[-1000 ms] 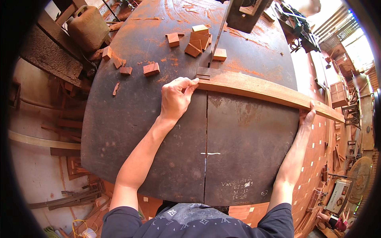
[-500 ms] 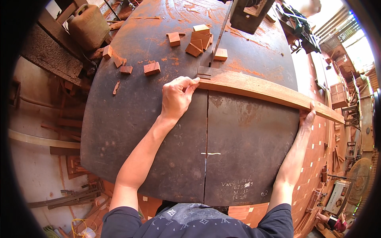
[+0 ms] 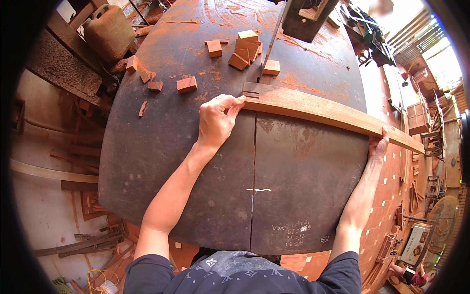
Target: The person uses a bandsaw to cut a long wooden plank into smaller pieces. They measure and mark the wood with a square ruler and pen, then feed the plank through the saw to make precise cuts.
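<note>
Two bare hands on one wooden bar [image 3: 318, 109], which lies across the desk [image 3: 303, 166], on its far half. Left hand [image 3: 215, 120]: thumb and forefinger pinch the bar's near left corner, other fingers curled in. Right hand [image 3: 378, 147]: at the desk's right edge, thumb against the bar's near side; remaining fingers hidden under the bar, cannot tell how they close.

Also hidden: bar's underside, plus the far run of the slit [image 3: 253, 196] that comes up from the desk's near edge and goes under the bar. Saw blade [image 3: 275, 36] and dark machine housing [image 3: 308, 19] both cut off at the top; blade stands just beyond the bar's left end, contact hard to make out. Desk's far edge cut off too. Pale writing [image 3: 291, 232] close to the near edge, faint.

Bar's long axis runs left to right, slanting: slotted end points left and farther away, plain end points right and nearer, overhanging the desk's right edge. Loose wooden blocks [image 3: 214, 49] sit beyond it, toward the far left corner.
</note>
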The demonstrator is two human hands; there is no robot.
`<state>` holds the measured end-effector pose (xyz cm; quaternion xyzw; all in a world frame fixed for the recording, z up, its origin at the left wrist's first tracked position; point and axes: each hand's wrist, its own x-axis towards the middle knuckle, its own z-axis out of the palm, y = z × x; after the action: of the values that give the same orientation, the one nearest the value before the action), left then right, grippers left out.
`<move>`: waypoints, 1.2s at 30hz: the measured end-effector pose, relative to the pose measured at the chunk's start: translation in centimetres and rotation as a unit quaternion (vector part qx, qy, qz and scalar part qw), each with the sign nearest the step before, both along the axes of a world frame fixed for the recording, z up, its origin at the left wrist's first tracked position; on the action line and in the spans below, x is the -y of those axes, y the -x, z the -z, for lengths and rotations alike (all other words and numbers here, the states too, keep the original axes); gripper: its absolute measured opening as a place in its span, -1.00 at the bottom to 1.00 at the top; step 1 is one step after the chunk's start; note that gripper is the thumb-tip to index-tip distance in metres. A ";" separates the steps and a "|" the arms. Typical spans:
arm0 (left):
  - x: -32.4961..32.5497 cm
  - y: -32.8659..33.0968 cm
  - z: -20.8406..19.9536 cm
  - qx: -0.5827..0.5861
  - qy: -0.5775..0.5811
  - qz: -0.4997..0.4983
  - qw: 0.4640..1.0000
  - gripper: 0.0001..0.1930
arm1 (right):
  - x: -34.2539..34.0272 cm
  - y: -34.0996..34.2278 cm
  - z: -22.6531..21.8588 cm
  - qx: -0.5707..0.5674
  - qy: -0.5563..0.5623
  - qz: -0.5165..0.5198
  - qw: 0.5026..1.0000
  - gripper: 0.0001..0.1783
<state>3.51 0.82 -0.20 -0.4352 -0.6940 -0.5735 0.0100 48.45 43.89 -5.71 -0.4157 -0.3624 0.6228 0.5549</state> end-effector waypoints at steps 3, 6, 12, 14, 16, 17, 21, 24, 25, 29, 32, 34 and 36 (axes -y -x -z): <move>-0.1 0.1 0.1 0.001 0.004 0.000 1.000 -0.93 | -0.3 -0.3 0.1 -0.001 0.000 -0.002 1.000 -0.60; -0.2 0.1 0.1 0.001 0.000 0.001 1.000 -0.93 | -0.4 -0.6 0.3 -0.009 -0.003 0.002 1.000 -0.59; -0.2 0.1 0.2 0.005 0.004 -0.005 1.000 -0.92 | 0.1 -0.1 -0.2 -0.014 -0.014 -0.011 1.000 -0.59; -0.4 0.1 0.1 0.006 0.003 -0.004 1.000 -0.92 | 0.3 -0.1 -0.4 -0.012 -0.013 -0.005 1.000 -0.59; -0.4 0.2 0.2 0.008 -0.001 -0.004 1.000 -0.93 | 0.6 0.2 -0.6 0.003 -0.011 0.014 1.000 -0.59; -0.4 0.1 0.3 0.009 -0.003 -0.005 1.000 -0.93 | 0.7 0.4 -0.8 0.001 -0.008 0.016 1.000 -0.58; -0.3 0.2 0.3 -0.005 0.010 -0.014 1.000 -0.94 | 1.3 0.9 -1.0 -0.003 -0.001 0.016 1.000 -0.58; -0.3 0.3 0.2 -0.015 0.012 -0.013 1.000 -0.95 | 1.3 0.8 -1.1 -0.002 0.000 0.011 1.000 -0.59; -0.3 0.2 0.2 -0.016 0.009 -0.010 1.000 -0.95 | 1.2 0.6 -1.1 -0.002 -0.001 0.010 1.000 -0.59; -0.3 0.6 0.1 -0.013 0.015 -0.012 1.000 -0.96 | 1.5 0.9 -0.9 -0.002 0.010 0.013 1.000 -0.58; -0.6 0.5 0.0 0.014 0.005 -0.002 1.000 -0.96 | 1.0 0.0 -0.8 -0.005 0.005 0.015 1.000 -0.58; -0.6 0.6 0.1 0.010 0.000 -0.003 1.000 -0.96 | 0.9 0.0 -0.6 -0.012 0.003 0.006 1.000 -0.59; -0.7 0.7 0.2 0.004 0.009 -0.006 1.000 -0.96 | 0.9 -0.1 -0.5 -0.011 0.009 0.004 1.000 -0.59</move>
<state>2.79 1.49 -0.41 -0.4291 -0.7016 -0.5688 0.0070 48.58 42.97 -5.20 -0.4148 -0.3492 0.6286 0.5575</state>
